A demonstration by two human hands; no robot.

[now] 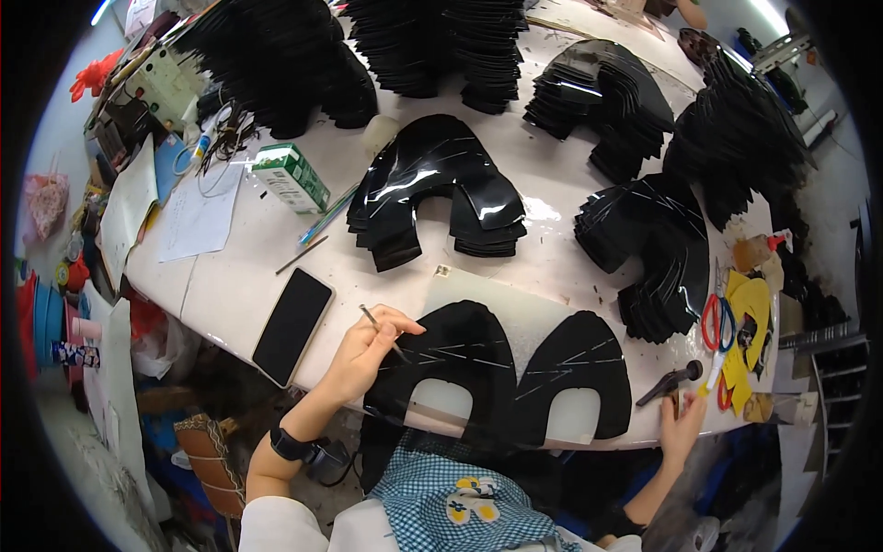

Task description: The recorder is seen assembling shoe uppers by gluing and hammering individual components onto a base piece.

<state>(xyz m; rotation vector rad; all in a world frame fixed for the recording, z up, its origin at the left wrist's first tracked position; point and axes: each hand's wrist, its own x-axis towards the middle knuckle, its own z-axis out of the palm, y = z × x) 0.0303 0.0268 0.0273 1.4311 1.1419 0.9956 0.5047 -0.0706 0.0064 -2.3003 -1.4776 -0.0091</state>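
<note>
My left hand (pixel 363 357) is closed in a pinch on a slim pen-like stick (pixel 370 317). It sits at the left edge of a black U-shaped sheet piece (pixel 464 345) marked with pale lines. Beside that lies a second, similar black piece (pixel 598 354); both overhang the table's front edge. My right hand (pixel 681 428) is at the front right edge, fingers up and apart. Its fingertips are near a dark-headed hammer (pixel 669 383) and a slim yellow-and-white tool (pixel 708 385). Whether they touch either is unclear.
A translucent board (pixel 506 299) lies under the black pieces. Black stacks (pixel 437 189) stand farther back, with another stack (pixel 648 244) to the right. A phone (pixel 294 327), green box (pixel 291 177) and pens (pixel 326 217) lie left; scissors (pixel 718 322) and yellow sheets (pixel 750 317) right.
</note>
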